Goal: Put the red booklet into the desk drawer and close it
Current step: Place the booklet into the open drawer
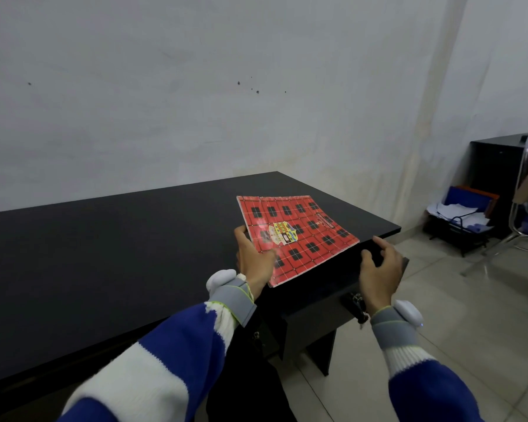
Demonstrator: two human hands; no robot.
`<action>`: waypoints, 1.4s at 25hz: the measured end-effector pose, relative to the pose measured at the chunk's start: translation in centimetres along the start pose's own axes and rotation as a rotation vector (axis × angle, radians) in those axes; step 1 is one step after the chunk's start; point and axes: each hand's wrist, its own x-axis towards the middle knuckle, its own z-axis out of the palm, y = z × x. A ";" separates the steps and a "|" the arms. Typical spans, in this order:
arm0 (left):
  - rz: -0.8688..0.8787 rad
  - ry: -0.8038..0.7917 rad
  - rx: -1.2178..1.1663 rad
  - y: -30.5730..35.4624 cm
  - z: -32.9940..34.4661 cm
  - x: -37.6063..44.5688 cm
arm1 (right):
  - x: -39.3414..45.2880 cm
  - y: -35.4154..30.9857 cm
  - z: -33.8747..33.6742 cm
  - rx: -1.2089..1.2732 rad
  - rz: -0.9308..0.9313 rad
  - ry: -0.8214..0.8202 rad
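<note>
Head view shows the left hand [255, 260] pinching the red booklet [296, 236] by its near edge above the black worktop [104, 254]; thin, it likely sags; right hand [380, 269], fingers spread, reaches the drawer [317, 303].

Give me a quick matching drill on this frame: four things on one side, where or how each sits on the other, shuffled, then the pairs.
Things:
1. red booklet
2. left hand
3. right hand
4. keys

States:
A. hanging from the drawer front below the desk edge
B. gripping the booklet's left edge
C. held tilted over the desk's right end
D. fingers spread at the top edge of the drawer, holding nothing

Pairs: 1-C, 2-B, 3-D, 4-A
</note>
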 end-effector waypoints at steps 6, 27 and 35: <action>0.106 -0.067 0.061 0.9 1.1 -1.8 | 1.1 -2.3 2.1 -0.112 -0.061 -0.189; 0.358 -0.345 0.335 -2.2 2.6 -4.4 | 2.2 -4.0 2.2 0.541 0.489 -0.102; 0.321 -0.543 0.284 -3.2 2.3 -5.9 | 1.0 -3.2 1.7 0.438 0.344 0.089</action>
